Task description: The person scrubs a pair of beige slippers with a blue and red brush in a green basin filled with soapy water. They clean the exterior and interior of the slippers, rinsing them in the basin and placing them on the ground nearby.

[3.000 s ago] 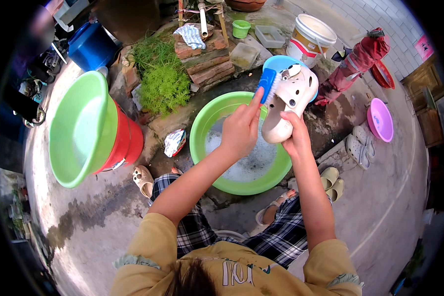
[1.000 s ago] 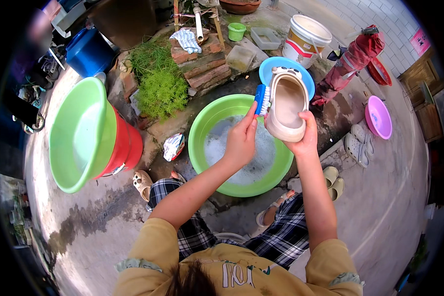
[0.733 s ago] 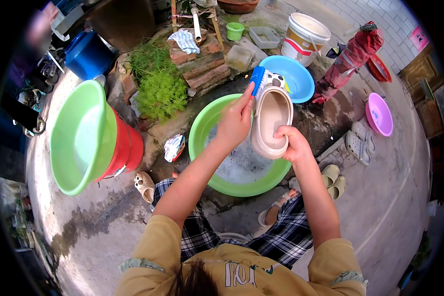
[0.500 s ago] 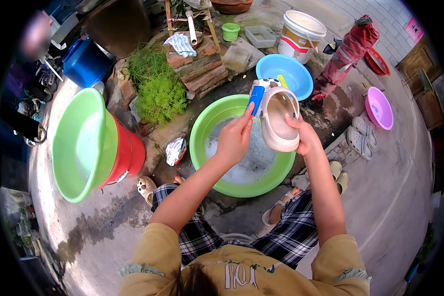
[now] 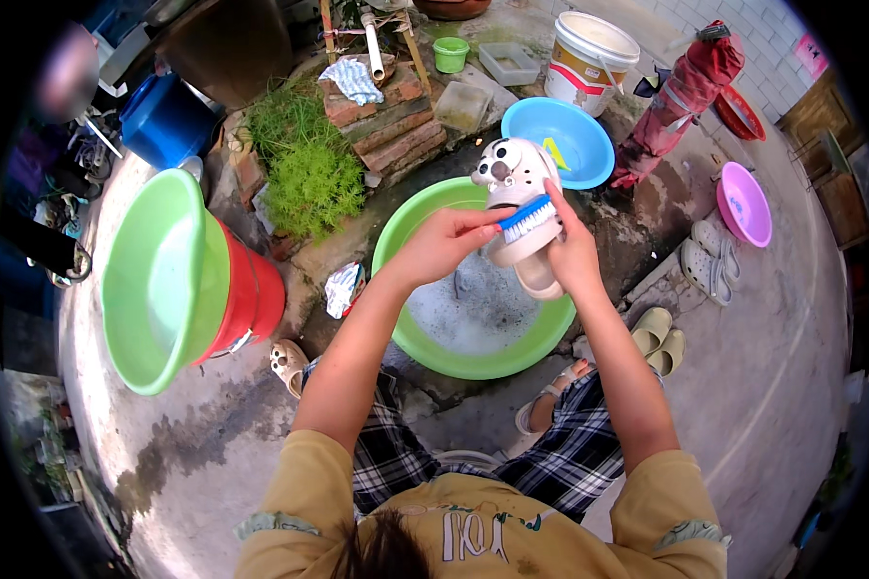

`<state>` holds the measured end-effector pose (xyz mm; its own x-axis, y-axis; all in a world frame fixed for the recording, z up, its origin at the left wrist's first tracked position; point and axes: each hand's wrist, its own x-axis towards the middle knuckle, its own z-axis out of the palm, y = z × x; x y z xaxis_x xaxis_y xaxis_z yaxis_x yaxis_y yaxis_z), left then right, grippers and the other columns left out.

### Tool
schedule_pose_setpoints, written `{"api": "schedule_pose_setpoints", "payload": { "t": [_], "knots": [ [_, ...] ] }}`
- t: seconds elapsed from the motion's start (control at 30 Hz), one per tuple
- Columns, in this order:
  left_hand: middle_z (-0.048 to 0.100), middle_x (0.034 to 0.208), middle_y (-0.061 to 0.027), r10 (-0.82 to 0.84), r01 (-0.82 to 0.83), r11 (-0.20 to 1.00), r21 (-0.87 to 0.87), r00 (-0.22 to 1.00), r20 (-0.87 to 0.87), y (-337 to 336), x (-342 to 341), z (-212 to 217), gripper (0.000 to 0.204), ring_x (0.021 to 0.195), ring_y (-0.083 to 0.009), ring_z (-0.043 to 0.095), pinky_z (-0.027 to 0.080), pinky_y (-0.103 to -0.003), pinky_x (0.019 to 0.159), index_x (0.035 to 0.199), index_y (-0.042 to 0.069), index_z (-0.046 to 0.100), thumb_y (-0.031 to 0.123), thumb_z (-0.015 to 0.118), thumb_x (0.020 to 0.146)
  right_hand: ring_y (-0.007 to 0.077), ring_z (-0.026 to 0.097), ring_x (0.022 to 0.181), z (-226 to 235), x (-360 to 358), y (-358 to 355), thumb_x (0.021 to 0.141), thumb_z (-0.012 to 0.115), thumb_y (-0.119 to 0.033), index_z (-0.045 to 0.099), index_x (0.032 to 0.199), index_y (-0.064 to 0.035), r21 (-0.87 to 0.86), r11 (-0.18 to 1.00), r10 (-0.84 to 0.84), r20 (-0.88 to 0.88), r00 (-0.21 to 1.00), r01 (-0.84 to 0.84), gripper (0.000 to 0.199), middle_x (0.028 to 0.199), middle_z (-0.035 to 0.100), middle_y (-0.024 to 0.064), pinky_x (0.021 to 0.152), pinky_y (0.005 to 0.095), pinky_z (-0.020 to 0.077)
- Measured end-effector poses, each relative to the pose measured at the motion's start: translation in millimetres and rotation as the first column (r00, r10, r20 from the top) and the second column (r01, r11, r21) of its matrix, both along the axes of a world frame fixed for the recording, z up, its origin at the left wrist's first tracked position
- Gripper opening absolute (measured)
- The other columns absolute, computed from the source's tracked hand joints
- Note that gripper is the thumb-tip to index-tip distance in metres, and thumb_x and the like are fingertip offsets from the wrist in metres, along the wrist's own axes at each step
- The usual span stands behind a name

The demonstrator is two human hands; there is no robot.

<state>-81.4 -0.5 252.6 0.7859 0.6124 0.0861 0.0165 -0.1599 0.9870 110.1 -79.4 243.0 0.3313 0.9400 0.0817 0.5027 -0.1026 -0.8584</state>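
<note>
My right hand point(image 5: 572, 253) grips a white clog shoe point(image 5: 514, 176) from its right side and holds it upright above a green basin point(image 5: 406, 333) of soapy water. The shoe's top, with dark round decorations, faces up. My left hand point(image 5: 444, 241) holds a blue-handled brush point(image 5: 528, 218) with white bristles, laid across the middle of the shoe. Both forearms reach forward from the lower edge over my checked trousers.
A blue basin point(image 5: 562, 135) lies just behind the shoe. A green basin on a red tub point(image 5: 246, 294) stands at left. Bricks point(image 5: 386, 135), green plants point(image 5: 304, 169), a white bucket point(image 5: 589, 58), a pink bowl point(image 5: 743, 203), pale shoes point(image 5: 705, 261) and slippers point(image 5: 657, 338) lie around.
The shoe has been turned over: earlier its pale inside faced me, now its decorated top shows. The brush has moved from the shoe's left edge onto its middle.
</note>
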Motion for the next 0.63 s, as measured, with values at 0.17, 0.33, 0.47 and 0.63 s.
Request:
{"api": "schedule_pose_setpoints", "payload": {
  "t": [0.17,0.33,0.47,0.63],
  "knots": [
    [0.059,0.090,0.0048,-0.077,0.075,0.997,-0.022,0.990,-0.115,-10.9,-13.5,23.9,0.032,0.071,-0.0032,0.041,0.038,-0.020,0.064,0.121,0.008,0.055,0.012,0.051,0.089,0.0300,0.055,0.106,0.4,17.5,8.7,0.075,0.058,-0.002,0.034,0.137,-0.0223,0.424,0.883,-0.252,0.063,0.966,0.202,0.069,0.119,0.053,0.0164,0.087,0.0360,0.0429],
    [0.054,0.073,0.0042,-0.041,0.073,0.990,0.119,0.966,-0.253,-18.1,-10.5,20.9,0.031,0.066,-0.0037,0.038,0.036,-0.019,0.060,0.118,0.011,0.058,0.010,0.052,0.088,0.0276,0.056,0.102,19.1,9.1,1.9,0.073,0.060,-0.008,0.037,0.135,-0.0226,0.422,0.904,-0.213,0.314,0.925,0.065,0.067,0.112,0.056,0.0118,0.084,0.0338,0.0448],
    [0.061,0.075,-0.0002,-0.058,0.144,0.967,0.208,0.926,-0.372,-22.4,-6.7,31.0,0.028,0.061,-0.0090,0.045,0.039,-0.024,0.058,0.115,0.012,0.060,0.013,0.054,0.087,0.0259,0.057,0.101,21.0,8.7,-2.7,0.071,0.060,-0.006,0.040,0.133,-0.0220,0.457,0.889,-0.182,0.430,0.884,-0.039,0.068,0.112,0.057,0.0099,0.083,0.0328,0.0453],
    [0.066,0.078,-0.0066,0.395,0.111,0.638,0.762,0.803,-0.447,-21.0,-17.6,33.1,0.027,0.063,-0.0150,0.057,0.044,-0.036,0.060,0.111,0.012,0.062,0.021,0.058,0.085,0.0265,0.056,0.104,17.2,14.6,1.2,0.070,0.061,-0.005,0.040,0.134,-0.0223,0.430,0.899,-0.092,0.359,0.929,-0.077,0.069,0.114,0.056,0.0112,0.085,0.0334,0.0445]
  ]
}}
